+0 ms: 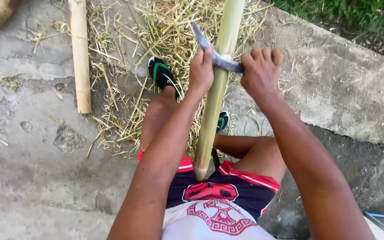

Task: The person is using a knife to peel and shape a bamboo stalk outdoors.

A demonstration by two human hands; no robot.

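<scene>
The green bamboo pole (216,89) runs from the person's lap out over the concrete floor (36,178), its cut butt resting against the shorts, and a curved grey blade (214,55) lies across it near the upper part. The left hand (201,71) is clamped on the blade on the left of the pole, thumb pressed along the metal; the right hand (261,73) is closed round the blade's other end on the right of the pole, so both fists sit tight against the pole with the edge between them. The risk, as I judge it, is a slip: the pole's skin looks smooth and waxy, and if the blade skates off the round surface it would travel toward the bare thighs or the fingers beside it. The pole is braced only by the body, so it could roll and turn the edge sideways. Loose shavings (165,31) lie thick under the pole, dry, pale and curly, poor footing for the sandalled foot (162,73) left of the pole. A drier, tan bamboo length (81,58) lies further left of the pole, straight, jointed and matt. The concrete is rough, cracked and patchy.
</scene>
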